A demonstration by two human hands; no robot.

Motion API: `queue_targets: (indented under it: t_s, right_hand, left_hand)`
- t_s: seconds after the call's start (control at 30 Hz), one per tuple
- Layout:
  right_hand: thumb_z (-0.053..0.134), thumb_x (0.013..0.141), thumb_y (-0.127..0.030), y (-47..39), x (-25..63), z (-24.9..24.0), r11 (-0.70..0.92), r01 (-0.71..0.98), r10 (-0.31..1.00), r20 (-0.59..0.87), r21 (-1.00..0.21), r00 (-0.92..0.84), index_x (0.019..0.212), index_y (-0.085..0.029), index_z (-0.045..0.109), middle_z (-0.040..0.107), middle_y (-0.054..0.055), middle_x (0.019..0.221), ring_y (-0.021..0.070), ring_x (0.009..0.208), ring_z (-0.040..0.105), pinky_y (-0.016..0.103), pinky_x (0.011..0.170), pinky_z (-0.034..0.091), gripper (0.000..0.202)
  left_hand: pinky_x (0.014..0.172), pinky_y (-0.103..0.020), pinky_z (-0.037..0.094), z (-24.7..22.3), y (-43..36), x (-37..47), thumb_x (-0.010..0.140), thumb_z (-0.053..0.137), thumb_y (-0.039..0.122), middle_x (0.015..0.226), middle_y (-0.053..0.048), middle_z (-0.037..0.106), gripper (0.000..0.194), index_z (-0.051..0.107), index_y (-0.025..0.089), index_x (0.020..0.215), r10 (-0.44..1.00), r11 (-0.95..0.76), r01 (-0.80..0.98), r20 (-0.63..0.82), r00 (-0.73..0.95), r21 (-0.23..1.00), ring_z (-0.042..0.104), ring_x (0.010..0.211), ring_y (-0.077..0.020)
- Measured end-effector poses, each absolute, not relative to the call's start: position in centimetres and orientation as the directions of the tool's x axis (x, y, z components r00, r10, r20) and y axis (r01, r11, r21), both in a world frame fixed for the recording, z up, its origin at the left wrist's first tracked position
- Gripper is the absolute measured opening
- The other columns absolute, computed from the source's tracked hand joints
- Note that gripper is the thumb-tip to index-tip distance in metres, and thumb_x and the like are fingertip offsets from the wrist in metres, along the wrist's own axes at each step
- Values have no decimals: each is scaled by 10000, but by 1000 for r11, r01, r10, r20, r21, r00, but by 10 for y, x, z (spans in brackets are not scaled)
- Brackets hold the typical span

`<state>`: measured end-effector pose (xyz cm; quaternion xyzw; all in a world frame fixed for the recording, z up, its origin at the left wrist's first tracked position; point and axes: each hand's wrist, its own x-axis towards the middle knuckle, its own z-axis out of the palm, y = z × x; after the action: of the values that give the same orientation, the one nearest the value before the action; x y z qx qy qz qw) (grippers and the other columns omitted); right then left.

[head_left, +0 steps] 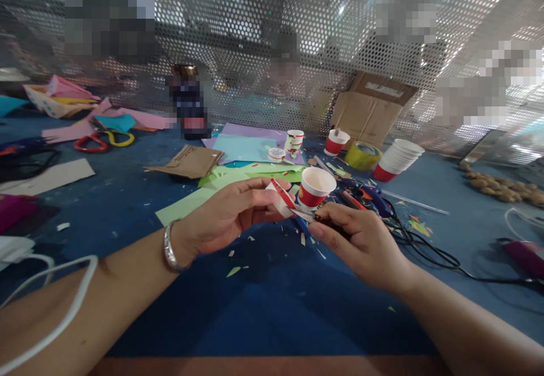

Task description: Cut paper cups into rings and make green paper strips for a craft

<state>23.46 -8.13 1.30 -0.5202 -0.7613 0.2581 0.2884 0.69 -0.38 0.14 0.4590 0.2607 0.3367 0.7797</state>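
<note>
My left hand (238, 209), with a silver bangle at its wrist, pinches a cut piece of paper cup (282, 199), white with a red band. In my right hand (357, 243) is a dark-handled cutting tool (302, 213); its metal blade meets the lower right edge of the cup piece. My fingers cover most of its handle, so I cannot tell whether it is scissors or a knife. Just behind the blade stands an upright red-and-white paper cup (317, 187). Small paper scraps (233, 272) lie on the blue tabletop (272, 319) below my hands.
Coloured paper sheets (246, 148) and folded cardboard (193, 161) lie behind my hands. Red-and-yellow scissors (96, 142) rest at left. Farther right are yellow tape (364, 156), stacked paper cups (397, 159), a blue glue gun (376, 199) and its black cable (442, 258). A white cable (76, 302) crosses my left forearm.
</note>
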Motion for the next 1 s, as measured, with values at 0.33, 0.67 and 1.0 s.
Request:
queue_targets:
  t_s: [0.33,0.67,1.0]
  right_hand:
    - [515,988,-486,-83,236,13,347,648,936,202,-679,-289,764,-207,521,424,-42,625,106,554,349,246,516,306,358]
    - [528,993,-455,-84,237,14,356,616,932,226,-703,-282,759,-204,509,457,-46,620,94,538,359,242,507,303,344]
    - [537,978,-483,-84,236,14,359,651,932,219,-669,-289,781,-202,514,442,-33,672,110,590,371,256,540,324,344]
  left_hand:
    - [919,-260,570,3,-7,10,929,669,251,1196,-125,743,257,747,131,1142,727,362,-299,-67,683,883,708,1035,-194]
    - [990,-289,546,4,-12,11,945,653,227,1254,-136,720,254,731,122,1163,736,371,-313,-71,674,874,694,1100,-207]
    - [961,-241,542,-2,-14,15,978,603,190,1222,-82,738,236,744,186,1167,676,367,-326,-9,737,871,686,1080,-154]
